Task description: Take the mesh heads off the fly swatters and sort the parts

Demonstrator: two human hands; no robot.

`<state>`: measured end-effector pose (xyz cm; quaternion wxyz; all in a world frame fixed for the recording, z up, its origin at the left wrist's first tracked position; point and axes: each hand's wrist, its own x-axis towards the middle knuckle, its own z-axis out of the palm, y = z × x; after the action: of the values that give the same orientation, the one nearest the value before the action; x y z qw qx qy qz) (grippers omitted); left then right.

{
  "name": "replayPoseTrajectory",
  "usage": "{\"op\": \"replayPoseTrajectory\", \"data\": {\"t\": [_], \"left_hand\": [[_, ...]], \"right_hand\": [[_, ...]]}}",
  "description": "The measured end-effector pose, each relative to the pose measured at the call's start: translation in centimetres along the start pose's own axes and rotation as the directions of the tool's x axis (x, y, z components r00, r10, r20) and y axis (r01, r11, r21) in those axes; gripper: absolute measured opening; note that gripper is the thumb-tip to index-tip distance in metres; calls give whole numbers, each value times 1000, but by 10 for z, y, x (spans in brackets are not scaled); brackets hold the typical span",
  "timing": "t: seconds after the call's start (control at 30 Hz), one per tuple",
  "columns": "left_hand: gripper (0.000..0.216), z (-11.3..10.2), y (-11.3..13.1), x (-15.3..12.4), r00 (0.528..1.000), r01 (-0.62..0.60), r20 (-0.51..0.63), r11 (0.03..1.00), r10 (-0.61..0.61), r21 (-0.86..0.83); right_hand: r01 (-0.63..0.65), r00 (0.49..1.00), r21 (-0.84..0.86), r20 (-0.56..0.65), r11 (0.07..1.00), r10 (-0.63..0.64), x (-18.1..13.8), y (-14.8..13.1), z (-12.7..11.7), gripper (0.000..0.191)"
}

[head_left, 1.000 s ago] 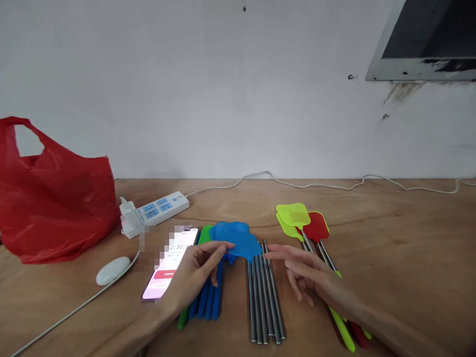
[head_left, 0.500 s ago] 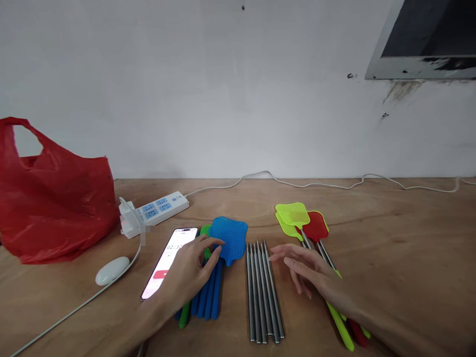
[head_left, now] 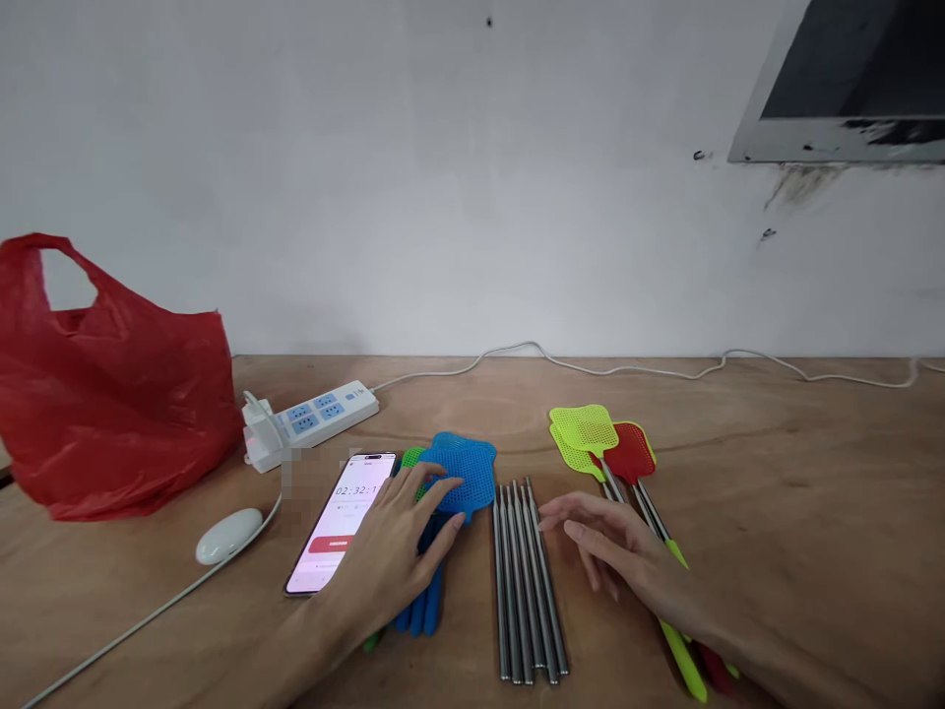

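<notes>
Fingers apart, my left hand (head_left: 399,537) reaches over the blue fly swatter heads (head_left: 472,468), its fingertips at the top one. I cannot tell whether they press on it. Beneath that hand lie blue handles (head_left: 424,611), and a green swatter head (head_left: 413,459) shows partly behind the fingers. In the middle, several steel rods (head_left: 526,591) lie side by side. Just right of the rods, my right hand (head_left: 605,542) hovers with loosely spread fingers and nothing in them. Its wrist partly hides assembled swatters with yellow-green heads (head_left: 587,430) and a red head (head_left: 631,453).
A phone (head_left: 344,522) showing a running timer lies beside my left forearm. Further left are a white power strip (head_left: 317,423), a white mouse-shaped object (head_left: 228,537) with a cable, and a red plastic bag (head_left: 118,414). A thin white cord (head_left: 612,368) runs along the wall.
My left hand has shifted slightly right over the blue heads, with its fingers stretched out more. The right hand stays nearly in place beside the rods.
</notes>
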<state>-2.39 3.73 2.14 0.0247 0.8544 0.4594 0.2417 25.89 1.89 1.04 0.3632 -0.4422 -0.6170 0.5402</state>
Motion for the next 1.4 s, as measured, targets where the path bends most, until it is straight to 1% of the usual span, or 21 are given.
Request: {"op": "replayPoseTrajectory", "data": {"t": [0.17,0.27,0.33,0.6,0.8,0.9,1.03,1.1,1.2,1.4], "left_hand": [[48,3,0,-5,996,-9,88,998,3,64],[53,4,-3,-7,989,-11,148,996,-3,91],[55,6,-4,-7,986,-10,164,995,-5,96],[58,8,-3,-6,992,-30,121,993,16,116],[64,10,-2,-8,991,60,108,982,-81,181],[66,10,-3,-8,991,82,90,981,-99,176],[61,7,0,-6,998,49,41,988,-56,146],[57,5,2,-5,999,14,41,993,-19,119],[55,2,5,-4,998,-23,63,996,17,85],[57,0,6,-2,992,-29,121,997,21,65]], "right_hand": [[-3,1000,-18,6,1000,3,-1,1,0,36],[2,1000,-29,16,1000,-2,-1,2,0,35],[6,1000,-35,16,999,-5,-1,2,0,35],[19,999,-49,39,999,-17,-1,2,0,33],[15,1000,-43,21,999,-14,-2,0,1,34],[14,1000,-43,19,999,-13,-2,0,1,34],[3,1000,-47,20,999,-2,-1,3,1,35],[6,1000,-47,18,999,-5,-1,4,1,34],[8,1000,-47,22,999,-7,-2,5,1,34],[1,1000,-48,23,999,0,-3,2,2,33]]}}
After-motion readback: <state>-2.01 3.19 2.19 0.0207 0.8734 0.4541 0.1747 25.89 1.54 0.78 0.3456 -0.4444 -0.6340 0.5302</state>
